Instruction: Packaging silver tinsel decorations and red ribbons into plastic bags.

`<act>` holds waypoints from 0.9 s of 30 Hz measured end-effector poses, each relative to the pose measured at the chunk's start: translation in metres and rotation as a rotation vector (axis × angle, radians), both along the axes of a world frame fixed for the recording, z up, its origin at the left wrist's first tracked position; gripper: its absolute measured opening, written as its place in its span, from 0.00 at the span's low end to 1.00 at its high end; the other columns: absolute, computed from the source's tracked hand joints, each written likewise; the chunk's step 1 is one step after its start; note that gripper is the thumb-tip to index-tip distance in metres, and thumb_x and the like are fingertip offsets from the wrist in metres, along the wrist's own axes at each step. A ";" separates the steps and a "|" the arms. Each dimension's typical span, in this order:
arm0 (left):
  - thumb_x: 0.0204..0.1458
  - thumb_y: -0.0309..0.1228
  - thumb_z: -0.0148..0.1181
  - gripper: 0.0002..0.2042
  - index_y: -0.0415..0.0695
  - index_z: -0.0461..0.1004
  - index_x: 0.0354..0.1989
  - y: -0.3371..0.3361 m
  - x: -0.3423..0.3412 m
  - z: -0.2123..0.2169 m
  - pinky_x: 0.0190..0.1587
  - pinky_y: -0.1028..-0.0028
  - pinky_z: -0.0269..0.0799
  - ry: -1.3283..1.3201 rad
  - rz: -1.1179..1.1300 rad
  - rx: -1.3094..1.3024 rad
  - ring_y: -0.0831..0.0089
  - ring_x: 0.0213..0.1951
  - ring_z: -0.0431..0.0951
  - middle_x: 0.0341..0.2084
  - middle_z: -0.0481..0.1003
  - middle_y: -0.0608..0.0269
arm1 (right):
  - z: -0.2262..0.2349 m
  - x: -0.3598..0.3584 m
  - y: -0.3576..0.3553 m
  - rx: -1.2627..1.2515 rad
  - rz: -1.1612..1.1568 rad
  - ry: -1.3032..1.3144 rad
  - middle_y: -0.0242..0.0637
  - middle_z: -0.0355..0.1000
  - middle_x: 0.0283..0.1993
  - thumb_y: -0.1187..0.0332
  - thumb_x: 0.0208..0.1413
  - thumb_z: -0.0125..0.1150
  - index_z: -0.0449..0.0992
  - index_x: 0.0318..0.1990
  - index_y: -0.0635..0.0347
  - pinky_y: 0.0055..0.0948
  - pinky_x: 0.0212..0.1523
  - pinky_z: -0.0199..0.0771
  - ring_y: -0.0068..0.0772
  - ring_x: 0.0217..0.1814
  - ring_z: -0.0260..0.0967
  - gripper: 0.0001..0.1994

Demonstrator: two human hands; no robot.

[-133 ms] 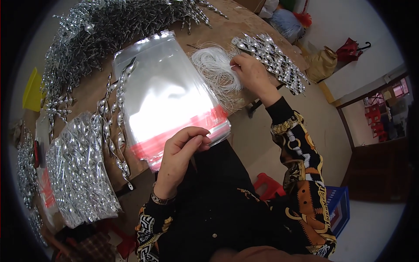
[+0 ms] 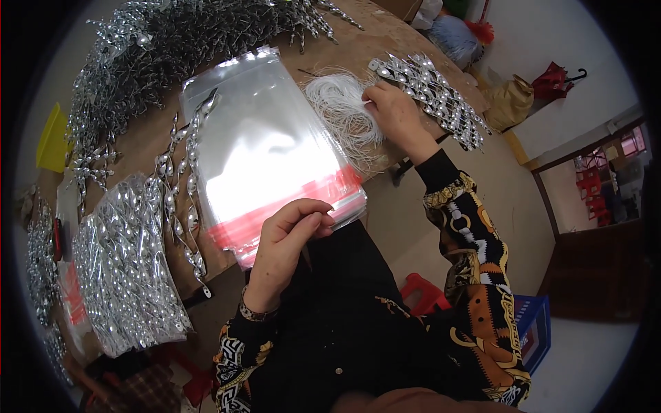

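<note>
My left hand point(image 2: 289, 237) hovers over the near edge of a stack of clear plastic bags point(image 2: 268, 131) with red strips. Its thumb and fingertips are pinched together; whatever lies between them is too small to make out. Across the table, my right hand point(image 2: 394, 113) is closed at the right side of a bundle of thin white strings point(image 2: 337, 103), its thumb and fingers pressed together on the strands. Just beyond that hand lies a pile of twisted silver spiral ornaments point(image 2: 434, 93). A few loose silver spirals point(image 2: 189, 158) rest along the left edge of the bags.
A big heap of silver spirals point(image 2: 172, 62) covers the far left of the brown table point(image 2: 375, 31). Nearer on the left lies a filled clear bag of spirals point(image 2: 127, 268). A yellow container point(image 2: 52, 141) is at the left rim. Below right are a red stool point(image 2: 425, 294) and a blue basket point(image 2: 536, 334).
My right hand has barely shifted at the strings. The view has moved very slightly; my left hand keeps its pinch.
</note>
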State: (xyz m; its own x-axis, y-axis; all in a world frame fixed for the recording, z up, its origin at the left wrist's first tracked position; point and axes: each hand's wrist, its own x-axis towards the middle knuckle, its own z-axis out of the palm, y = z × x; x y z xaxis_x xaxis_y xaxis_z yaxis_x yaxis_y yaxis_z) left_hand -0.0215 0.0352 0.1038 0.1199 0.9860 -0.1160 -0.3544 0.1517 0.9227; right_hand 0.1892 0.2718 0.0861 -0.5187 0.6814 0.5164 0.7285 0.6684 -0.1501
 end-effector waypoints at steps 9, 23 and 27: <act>0.59 0.26 0.48 0.11 0.36 0.73 0.46 0.000 -0.002 -0.003 0.45 0.78 0.71 0.000 0.002 0.004 0.77 0.38 0.75 0.36 0.76 0.62 | -0.006 -0.007 0.004 -0.019 -0.060 -0.040 0.38 0.69 0.33 0.70 0.49 0.59 0.75 0.31 0.57 0.39 0.36 0.70 0.45 0.38 0.71 0.03; 0.60 0.27 0.49 0.11 0.36 0.72 0.46 0.002 -0.004 -0.006 0.45 0.77 0.72 -0.020 0.026 -0.014 0.77 0.38 0.76 0.35 0.76 0.62 | 0.019 0.014 -0.013 -0.525 -0.047 0.392 0.32 0.73 0.29 0.68 0.53 0.58 0.75 0.34 0.64 0.23 0.32 0.66 0.22 0.29 0.66 0.08; 0.60 0.27 0.49 0.11 0.36 0.72 0.46 0.003 -0.002 -0.007 0.45 0.77 0.72 -0.015 0.025 0.008 0.77 0.38 0.76 0.35 0.76 0.61 | 0.020 0.019 -0.013 -0.788 0.054 0.615 0.27 0.73 0.29 0.65 0.55 0.57 0.75 0.34 0.60 0.19 0.32 0.63 0.16 0.30 0.63 0.08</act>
State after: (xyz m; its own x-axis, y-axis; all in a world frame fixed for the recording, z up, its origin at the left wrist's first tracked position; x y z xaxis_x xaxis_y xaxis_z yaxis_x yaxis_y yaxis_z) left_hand -0.0239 0.0379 0.0968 0.0970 0.9895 -0.1068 -0.3714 0.1355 0.9185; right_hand 0.2080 0.2591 0.1065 -0.3539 0.9280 0.1166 0.3469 0.2460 -0.9051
